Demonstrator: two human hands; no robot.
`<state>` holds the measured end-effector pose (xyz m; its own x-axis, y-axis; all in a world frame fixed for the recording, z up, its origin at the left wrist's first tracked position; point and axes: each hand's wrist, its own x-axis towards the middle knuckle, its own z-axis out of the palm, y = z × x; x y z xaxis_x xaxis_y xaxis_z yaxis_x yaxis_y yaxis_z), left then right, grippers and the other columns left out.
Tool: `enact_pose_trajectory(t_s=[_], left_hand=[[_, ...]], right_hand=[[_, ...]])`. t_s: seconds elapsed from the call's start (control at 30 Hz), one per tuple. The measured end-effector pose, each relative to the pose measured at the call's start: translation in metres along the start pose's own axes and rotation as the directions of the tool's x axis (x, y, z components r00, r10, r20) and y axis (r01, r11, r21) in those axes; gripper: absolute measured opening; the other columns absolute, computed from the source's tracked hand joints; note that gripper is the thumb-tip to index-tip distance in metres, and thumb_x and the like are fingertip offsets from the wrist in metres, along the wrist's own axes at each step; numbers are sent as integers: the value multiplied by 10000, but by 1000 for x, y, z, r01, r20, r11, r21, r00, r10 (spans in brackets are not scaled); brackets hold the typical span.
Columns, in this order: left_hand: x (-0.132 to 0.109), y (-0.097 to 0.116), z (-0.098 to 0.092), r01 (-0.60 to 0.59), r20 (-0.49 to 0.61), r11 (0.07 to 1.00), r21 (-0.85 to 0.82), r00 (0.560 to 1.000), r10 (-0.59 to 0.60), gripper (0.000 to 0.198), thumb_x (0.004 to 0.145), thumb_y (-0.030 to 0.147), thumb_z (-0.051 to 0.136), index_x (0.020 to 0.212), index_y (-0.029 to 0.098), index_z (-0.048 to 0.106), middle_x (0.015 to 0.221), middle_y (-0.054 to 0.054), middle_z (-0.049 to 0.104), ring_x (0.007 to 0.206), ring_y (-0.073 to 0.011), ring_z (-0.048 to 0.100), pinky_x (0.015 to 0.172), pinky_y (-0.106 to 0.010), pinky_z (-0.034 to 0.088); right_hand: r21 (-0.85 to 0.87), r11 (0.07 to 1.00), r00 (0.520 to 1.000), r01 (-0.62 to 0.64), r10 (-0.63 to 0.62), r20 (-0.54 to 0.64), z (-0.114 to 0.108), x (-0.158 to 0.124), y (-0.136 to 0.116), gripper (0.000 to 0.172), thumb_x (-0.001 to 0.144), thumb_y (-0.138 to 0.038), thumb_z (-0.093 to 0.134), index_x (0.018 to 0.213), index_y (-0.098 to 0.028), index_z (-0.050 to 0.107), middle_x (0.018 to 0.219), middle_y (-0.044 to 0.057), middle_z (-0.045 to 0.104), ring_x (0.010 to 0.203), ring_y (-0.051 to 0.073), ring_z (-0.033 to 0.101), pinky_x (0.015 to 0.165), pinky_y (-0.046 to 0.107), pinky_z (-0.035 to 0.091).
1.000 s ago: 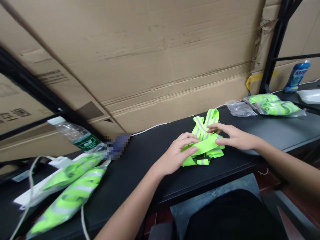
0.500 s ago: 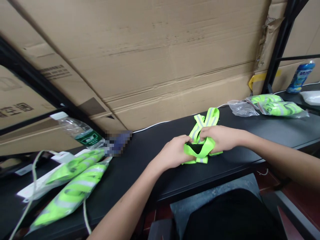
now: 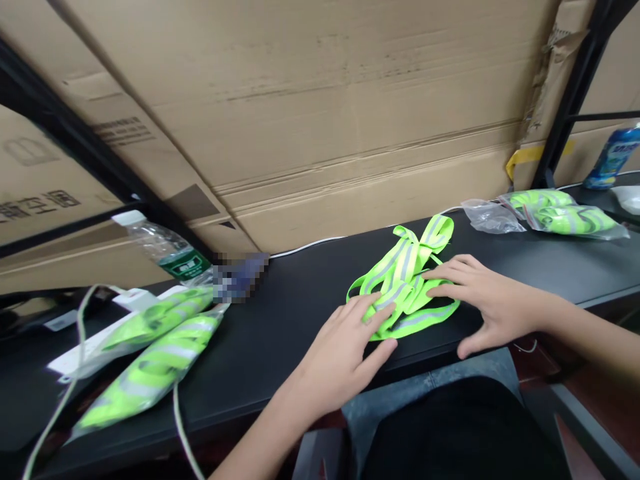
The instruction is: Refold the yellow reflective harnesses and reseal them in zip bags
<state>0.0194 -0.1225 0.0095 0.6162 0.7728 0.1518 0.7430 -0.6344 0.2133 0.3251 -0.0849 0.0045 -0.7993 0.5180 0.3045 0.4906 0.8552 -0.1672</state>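
A neon yellow-green reflective strap harness (image 3: 407,257) with silver stripes lies loosely heaped on the black tabletop (image 3: 300,293). My left hand (image 3: 345,340) is open at its lower left side, fingers spread and the fingertips over the straps. At the right side of the heap, my right hand (image 3: 485,300) is also open, its fingers reaching to the straps and its thumb apart. Whether the fingertips press on the straps or only hover just above them, I cannot tell.
Bagged green straps (image 3: 155,367) lie at the left beside a white power strip (image 3: 90,347), a cable and a plastic bottle (image 3: 165,247). More bagged straps (image 3: 570,217), an empty clear bag (image 3: 493,217) and a blue bottle (image 3: 613,157) are at the right. Cardboard (image 3: 350,133) stands behind.
Both hands have let go of the strap harness and opened, moving apart and nearer to me. The bunched straps have spread into a looser, wider heap on the table.
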Motion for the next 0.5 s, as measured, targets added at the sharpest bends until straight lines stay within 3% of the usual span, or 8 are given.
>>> enact_pose_trajectory(t_s=[0.03,0.1,0.17,0.23,0.3,0.4,0.5], left_hand=[[-2,0,0,28,3,999,-35,1000,-28,424,1029,431,427,1419,308,540,1495,-73,531,1388,-311,466,1128,-530,392],[2,-1,1,84,-2,993,-83,996,-84,382,1036,418,407,1342,287,596,1441,-69,584,1346,-303,514,1111,-520,411],[11,-2,4,126,-22,986,-109,991,-129,378,997,427,491,1320,254,586,1382,-82,623,1286,-311,559,1076,-515,441],[22,-3,6,144,-38,981,-132,988,-150,435,941,421,579,1331,228,555,1367,-97,627,1263,-324,570,1059,-512,452],[30,-6,9,145,-47,972,-185,987,-157,501,900,405,626,1354,216,530,1383,-106,612,1271,-324,563,1062,-499,449],[35,-9,12,153,-115,946,-287,974,-193,516,855,328,640,1347,217,531,1318,-98,638,1224,-305,588,1048,-478,453],[34,-13,11,161,-264,914,-372,926,-270,477,791,196,608,1264,238,567,1174,-63,670,1093,-273,636,990,-460,475]], right_hand=[[72,997,999,-28,29,-16,-1,-6,-2,702,777,-646,722,1356,-278,573,1479,121,526,1316,359,478,1083,553,339],[164,983,991,-79,95,-93,0,-11,-4,551,871,-539,677,1348,-282,573,1424,115,571,1298,326,506,1055,518,392],[177,979,966,-102,140,-219,3,-8,-4,375,945,-424,610,1282,-261,598,1322,114,630,1241,295,554,1027,486,428],[160,981,946,-111,154,-286,4,2,-3,323,948,-408,611,1223,-240,613,1249,108,660,1195,285,583,1018,469,442],[174,974,957,-142,180,-229,3,17,-1,424,900,-482,667,1234,-227,607,1240,104,665,1181,292,594,1019,464,451],[192,962,977,-192,206,-53,3,39,2,621,801,-535,756,1298,-204,586,1247,121,662,1151,316,605,992,469,470],[165,970,984,-176,174,29,6,50,3,447,843,-376,721,1238,-189,622,1133,110,691,1052,294,617,924,441,482]])
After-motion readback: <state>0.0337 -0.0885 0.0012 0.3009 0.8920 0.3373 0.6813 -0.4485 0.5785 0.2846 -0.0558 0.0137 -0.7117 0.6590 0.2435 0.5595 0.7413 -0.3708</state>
